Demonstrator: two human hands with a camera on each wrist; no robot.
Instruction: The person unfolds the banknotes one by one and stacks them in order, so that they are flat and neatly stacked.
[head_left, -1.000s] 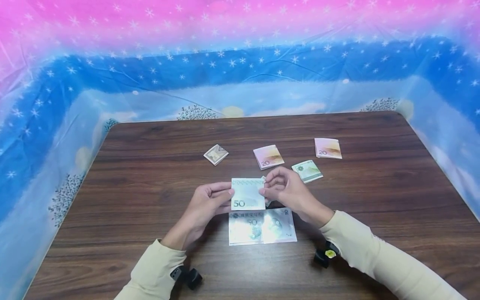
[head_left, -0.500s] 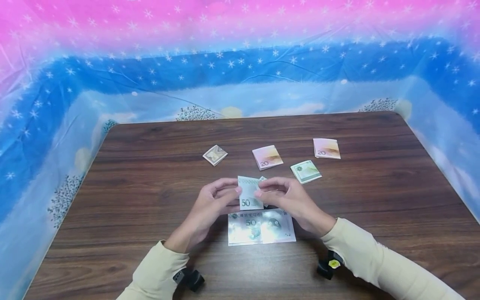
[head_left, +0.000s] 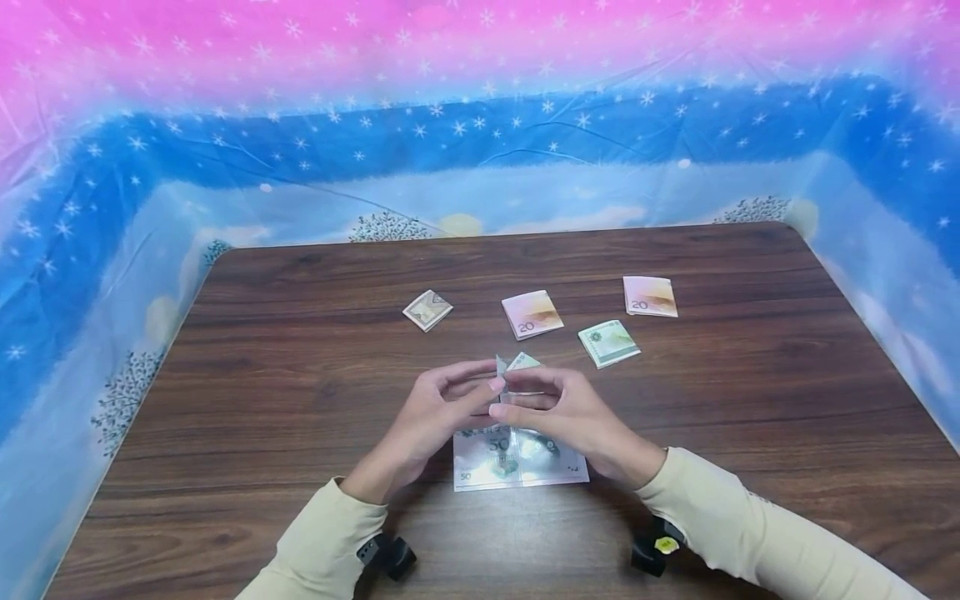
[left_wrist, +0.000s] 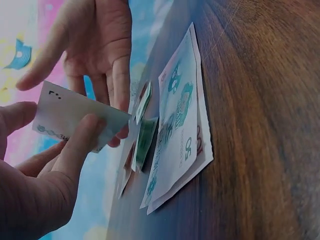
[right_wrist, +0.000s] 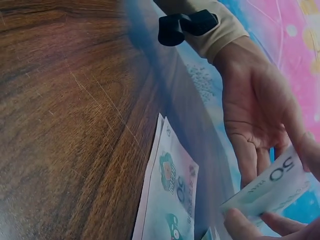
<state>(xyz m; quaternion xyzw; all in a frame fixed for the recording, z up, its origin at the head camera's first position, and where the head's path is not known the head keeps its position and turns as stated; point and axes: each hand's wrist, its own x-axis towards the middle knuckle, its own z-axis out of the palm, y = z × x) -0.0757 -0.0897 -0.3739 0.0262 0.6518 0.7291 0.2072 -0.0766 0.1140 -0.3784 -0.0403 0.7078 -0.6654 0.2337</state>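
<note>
My left hand [head_left: 427, 421] and right hand [head_left: 581, 417] meet above the near middle of the table, both holding a folded 50 banknote [left_wrist: 65, 110] with their fingertips. In the head view it stands nearly edge-on. The right wrist view shows its numeral and fingers from both sides on it. Below the hands, an unfolded 50 banknote [head_left: 480, 475] lies flat, its far edge partly covered by them. The left wrist view reveals another note [left_wrist: 201, 150] with red numerals beneath it. Just beyond the fingers, a small greenish folded note [head_left: 523, 361] peeks out.
Two folded 20 notes [head_left: 532, 314] [head_left: 650, 297], a green folded note [head_left: 609, 343] and a small brownish folded note [head_left: 428, 310] lie farther back on the wooden table [head_left: 262, 358]. A snowflake-patterned cloth [head_left: 450, 125] surrounds the table's far side and sides.
The folded 50 note has turned from facing the head camera to nearly edge-on. Both hands have drawn closer together, the right one moving left, uncovering more of the small greenish note behind.
</note>
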